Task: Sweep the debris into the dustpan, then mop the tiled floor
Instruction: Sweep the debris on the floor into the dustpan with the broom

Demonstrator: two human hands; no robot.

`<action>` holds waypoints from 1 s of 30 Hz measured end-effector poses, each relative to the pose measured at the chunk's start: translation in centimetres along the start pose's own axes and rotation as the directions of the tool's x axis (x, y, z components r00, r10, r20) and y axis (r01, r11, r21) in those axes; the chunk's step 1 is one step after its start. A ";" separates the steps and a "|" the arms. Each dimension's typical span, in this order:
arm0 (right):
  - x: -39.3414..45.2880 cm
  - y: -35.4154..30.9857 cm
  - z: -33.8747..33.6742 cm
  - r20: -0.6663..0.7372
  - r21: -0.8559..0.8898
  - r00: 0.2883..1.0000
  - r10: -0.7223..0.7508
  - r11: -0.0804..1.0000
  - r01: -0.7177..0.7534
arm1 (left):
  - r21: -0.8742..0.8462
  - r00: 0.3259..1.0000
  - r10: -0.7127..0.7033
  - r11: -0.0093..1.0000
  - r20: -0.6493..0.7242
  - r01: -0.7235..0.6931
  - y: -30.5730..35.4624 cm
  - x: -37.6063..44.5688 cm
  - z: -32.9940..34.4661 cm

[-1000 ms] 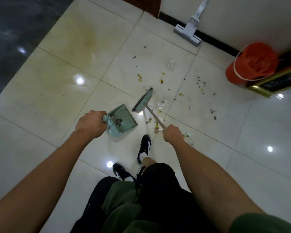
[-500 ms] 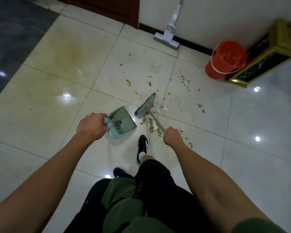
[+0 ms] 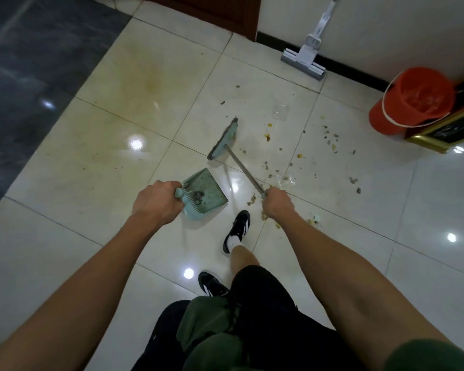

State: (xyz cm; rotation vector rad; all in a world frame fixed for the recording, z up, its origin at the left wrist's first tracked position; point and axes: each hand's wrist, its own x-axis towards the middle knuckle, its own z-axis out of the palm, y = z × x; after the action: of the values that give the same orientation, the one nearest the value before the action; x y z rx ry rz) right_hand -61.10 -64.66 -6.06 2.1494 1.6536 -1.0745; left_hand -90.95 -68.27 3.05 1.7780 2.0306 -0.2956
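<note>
Dustpan (image 3: 204,192) gripped by left hand (image 3: 156,203); right hand (image 3: 277,203) apparently grips broom (image 3: 224,139).

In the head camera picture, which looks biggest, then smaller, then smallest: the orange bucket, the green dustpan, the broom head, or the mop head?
1. orange bucket
2. dustpan
3 and 4. mop head and broom head look about alike; the mop sits farther away, so no ranking.

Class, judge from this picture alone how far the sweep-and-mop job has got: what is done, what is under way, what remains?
Done: a small clump already lies in the dustpan. Under way: the left hand grips the dustpan's handle and the right hand grips the broom. Left: most debris is scattered right of the broom, and the mop leans untouched against the wall beside the orange bucket.
</note>
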 end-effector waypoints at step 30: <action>7.1 5.1 -7.4 0.121 -0.077 0.950 0.287 0.957 -0.280 | 0.134 0.979 0.173 0.973 0.107 -0.186 8.3 19.5 -9.3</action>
State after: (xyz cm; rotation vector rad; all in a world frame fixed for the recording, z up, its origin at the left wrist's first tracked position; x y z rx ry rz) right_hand -52.71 -56.87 -6.81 2.1449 1.2552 -1.0408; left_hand -86.21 -45.63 3.59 1.9797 1.8080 -0.4704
